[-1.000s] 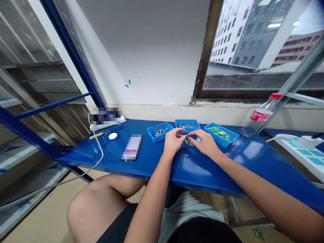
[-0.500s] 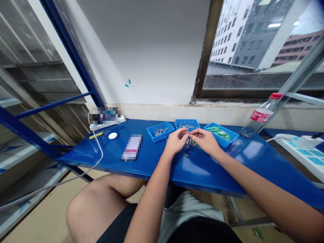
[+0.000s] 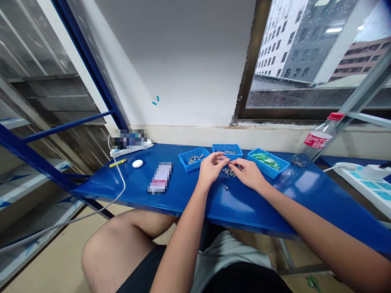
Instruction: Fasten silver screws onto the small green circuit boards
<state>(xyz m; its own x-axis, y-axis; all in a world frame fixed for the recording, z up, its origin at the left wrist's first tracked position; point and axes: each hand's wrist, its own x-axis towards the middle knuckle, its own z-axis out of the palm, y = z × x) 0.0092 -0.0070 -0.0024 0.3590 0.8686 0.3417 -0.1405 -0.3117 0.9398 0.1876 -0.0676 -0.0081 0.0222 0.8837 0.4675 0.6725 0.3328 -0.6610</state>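
My left hand (image 3: 212, 166) and my right hand (image 3: 245, 171) meet at their fingertips above a small pile of metal screws or similar fasteners (image 3: 229, 172). The fingers of both hands are pinched together; whatever lies between them is too small to make out. One loose metal piece (image 3: 226, 188) lies on the blue table nearer to me. Just behind my hands stand a left blue bin (image 3: 187, 167) with metal screws, a middle blue bin (image 3: 227, 147) with more metal pieces, and a right blue bin (image 3: 276, 173) holding green packets (image 3: 265, 159).
On the blue table (image 3: 183, 199) to the left lie a phone (image 3: 161, 178), a white oval object (image 3: 137, 163) and a yellow cutter (image 3: 118, 162). A clear bottle with a red cap (image 3: 317, 140) stands at the right, near a white power strip (image 3: 366, 179). A pale cable (image 3: 124, 183) crosses the left edge.
My hands have shifted slightly; the right fingers have dropped a little and the left hand has turned, while the fingertips stay together. The view has moved slightly.
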